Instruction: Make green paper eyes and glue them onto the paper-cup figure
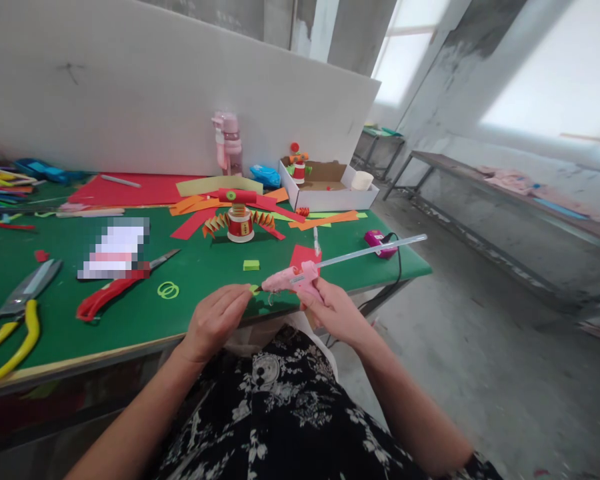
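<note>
My right hand is wrapped round the handle of a pink glue gun, with a long clear glue stick sticking out of its back. The gun's nozzle points left and meets a small green paper piece, which my left hand pinches at the table's front edge. Beyond them lies a folded green paper strip. A red square of paper is partly behind the gun. Farther back stands a paper figure with a red roll on top and pleated orange arms.
On the green table lie yellow-handled shears, red-handled scissors, green rings and a blurred phone. Behind are a pink bottle, a white box and paper strips. A magenta device with a black cable sits right.
</note>
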